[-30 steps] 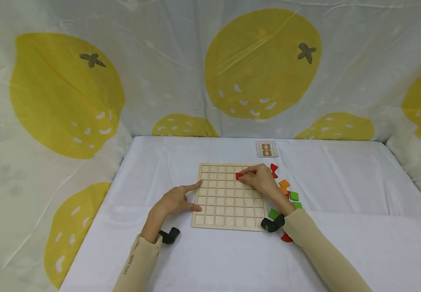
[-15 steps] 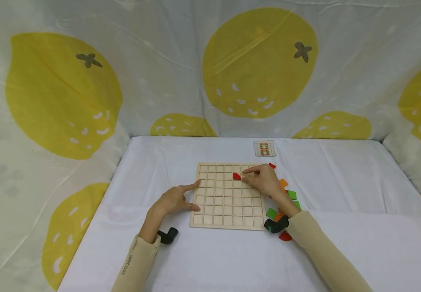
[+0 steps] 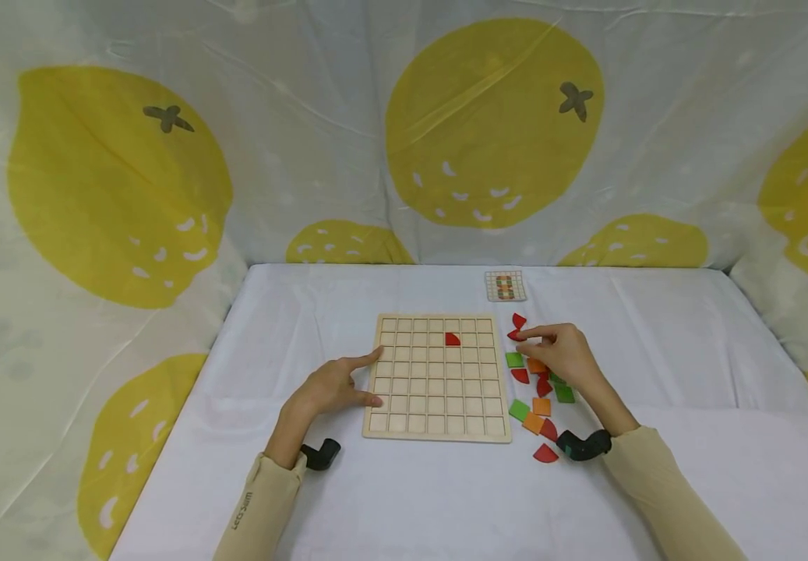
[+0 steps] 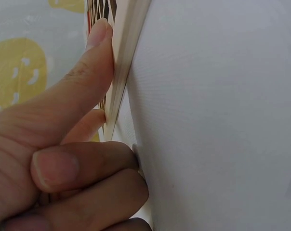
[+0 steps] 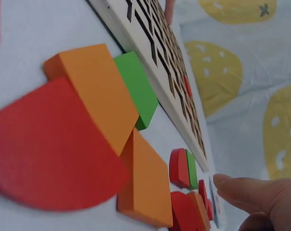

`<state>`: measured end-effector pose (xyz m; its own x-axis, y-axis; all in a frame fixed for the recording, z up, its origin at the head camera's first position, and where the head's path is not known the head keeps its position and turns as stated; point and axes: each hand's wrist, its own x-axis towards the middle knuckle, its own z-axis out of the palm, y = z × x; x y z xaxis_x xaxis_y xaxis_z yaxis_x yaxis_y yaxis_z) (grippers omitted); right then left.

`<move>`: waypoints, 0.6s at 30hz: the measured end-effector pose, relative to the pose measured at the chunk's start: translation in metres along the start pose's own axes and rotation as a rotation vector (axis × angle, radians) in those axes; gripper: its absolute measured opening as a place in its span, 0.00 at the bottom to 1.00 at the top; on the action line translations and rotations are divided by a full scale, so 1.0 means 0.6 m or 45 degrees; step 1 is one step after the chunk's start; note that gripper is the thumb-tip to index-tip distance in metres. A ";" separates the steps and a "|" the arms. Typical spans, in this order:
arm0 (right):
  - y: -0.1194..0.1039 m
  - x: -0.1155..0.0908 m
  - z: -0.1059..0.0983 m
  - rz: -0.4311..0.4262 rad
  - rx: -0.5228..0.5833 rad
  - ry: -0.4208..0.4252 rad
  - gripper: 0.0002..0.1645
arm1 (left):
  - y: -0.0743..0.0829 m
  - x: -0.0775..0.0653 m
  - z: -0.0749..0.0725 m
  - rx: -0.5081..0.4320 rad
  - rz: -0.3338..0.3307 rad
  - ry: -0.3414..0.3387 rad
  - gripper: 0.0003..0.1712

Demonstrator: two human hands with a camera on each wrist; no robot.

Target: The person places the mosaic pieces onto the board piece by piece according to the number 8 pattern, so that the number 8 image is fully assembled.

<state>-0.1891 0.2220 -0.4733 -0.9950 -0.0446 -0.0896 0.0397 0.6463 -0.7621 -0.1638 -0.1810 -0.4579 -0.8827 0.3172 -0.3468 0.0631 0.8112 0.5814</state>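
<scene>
A square wooden grid board (image 3: 439, 438) lies on the white-covered table. One red quarter-circle tile (image 3: 452, 340) sits in a cell of its second row from the far side. At the board's left edge, my left hand (image 3: 329, 386) presses with thumb and index finger spread apart; its other fingers are curled beneath, seen in the left wrist view. My right hand (image 3: 563, 354) is over the loose tiles to the right of the board. Its index fingertip is right at another red quarter-circle tile (image 3: 513, 335), with the thumb apart from the index finger.
A small pattern card (image 3: 506, 286) lies beyond the board. Beside the board's right edge are several loose tiles, among them a green square (image 3: 519, 410), an orange square (image 3: 541, 406) and a red quarter circle (image 3: 546, 453). A lemon-print cloth (image 3: 347, 140) hangs behind the table.
My right hand has let go of the red tile, leaving it in a board cell, and moved right to the loose tiles. My left hand stays at the board's left edge.
</scene>
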 end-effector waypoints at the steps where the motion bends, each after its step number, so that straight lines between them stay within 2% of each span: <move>1: 0.003 -0.003 -0.004 0.008 -0.008 0.003 0.17 | -0.001 0.000 0.000 0.001 -0.002 0.001 0.55; 6: 0.022 -0.018 -0.022 0.017 -0.022 -0.008 0.18 | -0.001 0.002 0.000 0.000 -0.009 0.000 0.55; 11: 0.040 -0.033 -0.039 0.053 0.028 -0.094 0.23 | -0.002 0.002 0.001 -0.009 -0.012 -0.004 0.55; 18: 0.050 -0.043 -0.045 0.041 0.022 -0.143 0.28 | -0.003 0.002 -0.001 0.003 0.003 -0.013 0.56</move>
<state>-0.1648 0.2631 -0.4767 -0.9766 -0.1100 -0.1847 0.0738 0.6353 -0.7687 -0.1654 -0.1826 -0.4589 -0.8777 0.3240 -0.3530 0.0663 0.8117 0.5803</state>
